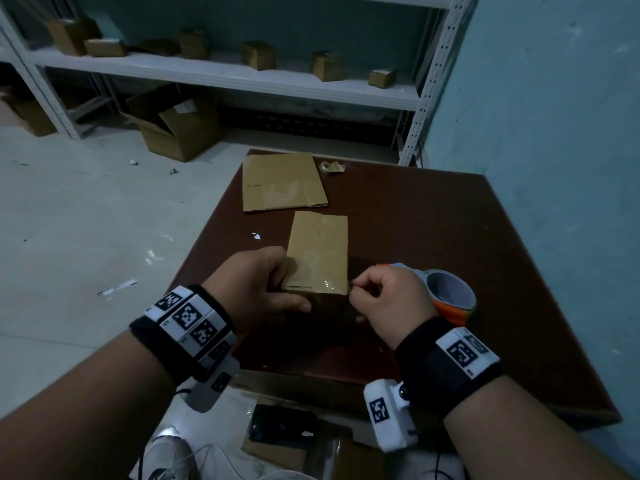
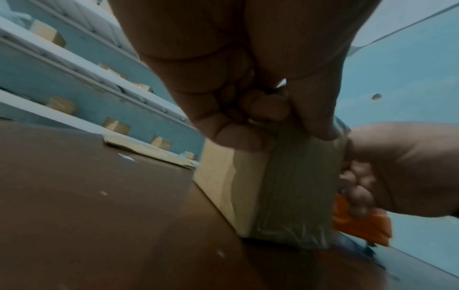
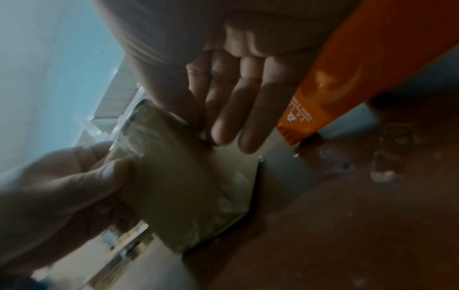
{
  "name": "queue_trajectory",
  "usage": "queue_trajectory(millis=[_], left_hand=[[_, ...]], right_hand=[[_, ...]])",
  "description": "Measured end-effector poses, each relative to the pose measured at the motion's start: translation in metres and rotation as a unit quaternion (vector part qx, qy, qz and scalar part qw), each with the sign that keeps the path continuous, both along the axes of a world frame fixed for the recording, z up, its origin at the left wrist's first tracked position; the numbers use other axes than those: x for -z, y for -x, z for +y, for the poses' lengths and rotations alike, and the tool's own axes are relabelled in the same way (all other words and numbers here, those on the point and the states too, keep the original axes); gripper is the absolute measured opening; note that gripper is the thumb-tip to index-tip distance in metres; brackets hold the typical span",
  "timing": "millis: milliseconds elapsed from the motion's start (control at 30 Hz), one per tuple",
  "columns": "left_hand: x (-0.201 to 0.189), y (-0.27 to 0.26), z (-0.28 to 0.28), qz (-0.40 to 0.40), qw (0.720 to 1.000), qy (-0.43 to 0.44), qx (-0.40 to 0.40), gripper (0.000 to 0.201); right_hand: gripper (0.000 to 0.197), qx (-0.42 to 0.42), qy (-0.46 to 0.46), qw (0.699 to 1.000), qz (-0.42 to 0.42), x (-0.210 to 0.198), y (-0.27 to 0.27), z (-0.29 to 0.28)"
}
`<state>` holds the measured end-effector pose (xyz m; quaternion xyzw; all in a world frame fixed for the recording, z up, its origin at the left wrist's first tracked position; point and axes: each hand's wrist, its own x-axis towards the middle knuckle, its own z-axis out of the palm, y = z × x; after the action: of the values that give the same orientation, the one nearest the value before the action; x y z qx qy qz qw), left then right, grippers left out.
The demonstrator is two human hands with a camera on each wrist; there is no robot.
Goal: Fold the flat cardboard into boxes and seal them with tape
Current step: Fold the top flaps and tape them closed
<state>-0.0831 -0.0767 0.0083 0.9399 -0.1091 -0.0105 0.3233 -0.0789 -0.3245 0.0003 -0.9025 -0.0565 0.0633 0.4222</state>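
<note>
A small brown cardboard box (image 1: 318, 251) stands on the dark brown table (image 1: 433, 216), with clear tape shining on its near top edge. My left hand (image 1: 291, 289) grips its near left corner, thumb on the near face and fingers curled over the top (image 2: 261, 121). My right hand (image 1: 356, 289) is at the box's near right edge. Its thumb and forefinger pinch the clear tape there, while the other fingers (image 3: 248, 121) lie along the box's side (image 3: 174, 186). The orange tape dispenser (image 1: 450, 296) lies just right of that hand. A flat cardboard sheet (image 1: 282, 181) lies farther back.
A crumpled tape scrap (image 1: 330, 167) sits by the flat sheet. A blue wall (image 1: 554, 116) borders the table on the right. White shelves (image 1: 225, 72) behind carry several small boxes, and an open carton (image 1: 176, 129) stands on the floor. A black phone (image 1: 282, 427) lies below the table's near edge.
</note>
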Motion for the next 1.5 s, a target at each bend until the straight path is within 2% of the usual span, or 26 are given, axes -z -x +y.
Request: queue_trajectory(millis=[133, 233, 300, 400, 500, 567, 667, 767, 867, 1033, 1100, 1200, 1367, 1433, 1500], left_hand=[[-0.014, 0.001, 0.01, 0.014, 0.997, 0.004, -0.075, 0.059], [-0.025, -0.001, 0.006, -0.026, 0.98, 0.054, -0.189, 0.065], [-0.028, -0.002, 0.0, -0.019, 0.974, 0.07, -0.215, 0.068], [-0.023, 0.001, -0.013, 0.042, 0.987, 0.013, -0.155, 0.099], [-0.021, 0.009, -0.029, 0.044, 0.987, -0.115, -0.103, 0.108], [-0.022, 0.01, -0.03, 0.037, 0.987, -0.126, -0.09, 0.104], [-0.026, 0.007, -0.017, 0.05, 0.994, -0.074, -0.067, 0.083], [-0.031, 0.005, -0.007, 0.062, 0.997, -0.012, -0.05, 0.074], [-0.032, 0.002, 0.003, 0.093, 0.995, 0.026, -0.031, 0.083], [-0.033, 0.003, 0.013, 0.082, 0.995, 0.059, 0.001, 0.095], [-0.033, 0.005, 0.012, 0.047, 0.998, 0.023, 0.023, 0.09], [-0.031, 0.003, 0.009, -0.011, 0.996, -0.078, 0.046, 0.087], [-0.03, 0.003, 0.014, -0.011, 0.998, -0.016, 0.061, 0.078], [-0.03, 0.005, 0.012, -0.031, 0.994, -0.066, 0.08, 0.07], [-0.027, 0.005, 0.01, -0.05, 0.982, -0.156, 0.091, 0.069]], right_hand=[[0.011, -0.041, 0.044, 0.998, -0.012, -0.007, 0.003, 0.001], [0.018, -0.003, -0.008, 1.0, -0.002, -0.006, 0.001, 0.0], [0.028, 0.018, -0.055, 0.998, 0.013, -0.003, 0.0, 0.004], [0.035, 0.013, -0.09, 0.995, 0.041, -0.004, -0.001, 0.007], [0.032, -0.008, -0.078, 0.995, 0.057, -0.004, -0.001, 0.002], [0.028, -0.005, -0.077, 0.996, 0.05, -0.004, -0.002, -0.002], [0.027, 0.039, -0.105, 0.994, 0.014, -0.003, -0.008, -0.01], [0.047, 0.074, -0.129, 0.989, 0.007, -0.005, -0.011, -0.017], [0.056, 0.049, -0.119, 0.992, 0.003, -0.007, -0.01, -0.022], [0.034, -0.034, -0.078, 0.992, -0.091, -0.012, -0.002, -0.018], [0.031, -0.061, -0.095, 0.987, -0.117, -0.015, 0.003, -0.013], [0.028, -0.076, -0.077, 0.98, -0.168, -0.014, 0.011, -0.006], [0.025, -0.061, -0.092, 0.974, -0.196, -0.01, 0.015, -0.003], [0.028, -0.06, -0.1, 0.975, -0.188, -0.009, 0.015, -0.003], [0.03, -0.065, -0.104, 0.979, -0.165, -0.009, 0.016, -0.003]])
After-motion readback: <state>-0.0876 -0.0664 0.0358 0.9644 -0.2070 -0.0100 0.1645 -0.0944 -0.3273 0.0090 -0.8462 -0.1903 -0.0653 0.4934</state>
